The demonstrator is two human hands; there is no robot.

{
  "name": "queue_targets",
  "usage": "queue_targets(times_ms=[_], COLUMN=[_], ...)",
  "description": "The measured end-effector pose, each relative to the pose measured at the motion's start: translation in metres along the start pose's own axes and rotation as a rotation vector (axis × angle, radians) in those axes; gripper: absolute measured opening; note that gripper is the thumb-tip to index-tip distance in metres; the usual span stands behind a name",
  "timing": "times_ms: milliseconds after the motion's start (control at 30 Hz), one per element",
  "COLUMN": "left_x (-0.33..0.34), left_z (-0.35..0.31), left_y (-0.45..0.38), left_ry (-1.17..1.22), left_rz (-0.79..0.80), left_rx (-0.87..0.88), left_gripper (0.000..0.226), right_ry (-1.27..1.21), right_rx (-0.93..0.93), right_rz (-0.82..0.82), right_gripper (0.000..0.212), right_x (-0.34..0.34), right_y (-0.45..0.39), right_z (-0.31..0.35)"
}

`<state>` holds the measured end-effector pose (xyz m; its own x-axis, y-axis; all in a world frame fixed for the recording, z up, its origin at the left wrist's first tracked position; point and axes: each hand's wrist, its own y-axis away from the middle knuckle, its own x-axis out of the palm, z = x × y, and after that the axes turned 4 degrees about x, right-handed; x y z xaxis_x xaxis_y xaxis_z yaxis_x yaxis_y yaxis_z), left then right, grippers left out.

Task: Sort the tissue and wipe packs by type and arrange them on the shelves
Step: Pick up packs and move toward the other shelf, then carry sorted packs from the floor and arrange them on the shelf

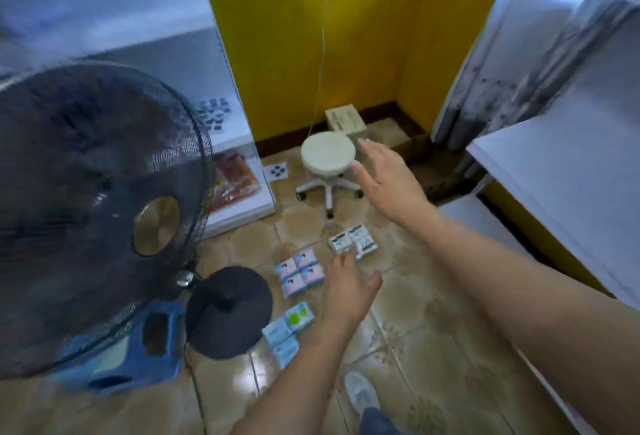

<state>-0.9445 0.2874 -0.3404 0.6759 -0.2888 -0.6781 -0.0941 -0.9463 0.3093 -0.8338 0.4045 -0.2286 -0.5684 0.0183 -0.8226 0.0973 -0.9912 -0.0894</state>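
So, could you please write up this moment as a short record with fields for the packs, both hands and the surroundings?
packs on floor: black-and-white packs; pink-and-blue packs; green-dot pack; pale blue packs
left hand: open, fingers over the near edge of the black-and-white packs, holding nothing
right hand: open, stretched out next to the white stool
behind stool: cardboard box
left side: black fan, blue step stool, white shelf unit
image: blurred, labels unreadable

Bare tiled floor (433,330) lies open right of the left grip (349,282), while the black fan (93,199) and blue stool (121,348) crowd its left and the white stool (328,152) stands ahead.
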Motion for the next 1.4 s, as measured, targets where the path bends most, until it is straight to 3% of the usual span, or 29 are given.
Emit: queue_targets(times_ms=[400, 533, 867, 1233, 1400], left_x=[0.012, 0.050, 0.184, 0.286, 0.309], left_z=[-0.240, -0.341, -0.562, -0.667, -0.712], left_y=[0.107, 0.150, 0.234, 0.218, 0.162], left_ry=[-0.063, -0.060, -0.012, -0.007, -0.038], left_rz=[0.065, 0.098, 0.117, 0.152, 0.054], left_rx=[0.686, 0.870, 1.134, 1.144, 1.159], left_gripper=[0.076, 0.073, 0.065, 0.056, 0.052], right_ry=[0.069, 0.131, 0.145, 0.097, 0.035], right_rx=[0.214, 0.290, 0.454, 0.599, 0.748], right_rz=[-0.572, -0.708, -1.005, -1.017, -0.915], right_gripper=[0.052, 0.051, 0.049, 0.049, 0.055], right_x=[-0.286, -0.379, -0.551, -0.603, -0.620], right_y=[0.178, 0.263, 0.426, 0.480, 0.458], right_z=[-0.023, -0.066, -0.207, -0.338, -0.405])
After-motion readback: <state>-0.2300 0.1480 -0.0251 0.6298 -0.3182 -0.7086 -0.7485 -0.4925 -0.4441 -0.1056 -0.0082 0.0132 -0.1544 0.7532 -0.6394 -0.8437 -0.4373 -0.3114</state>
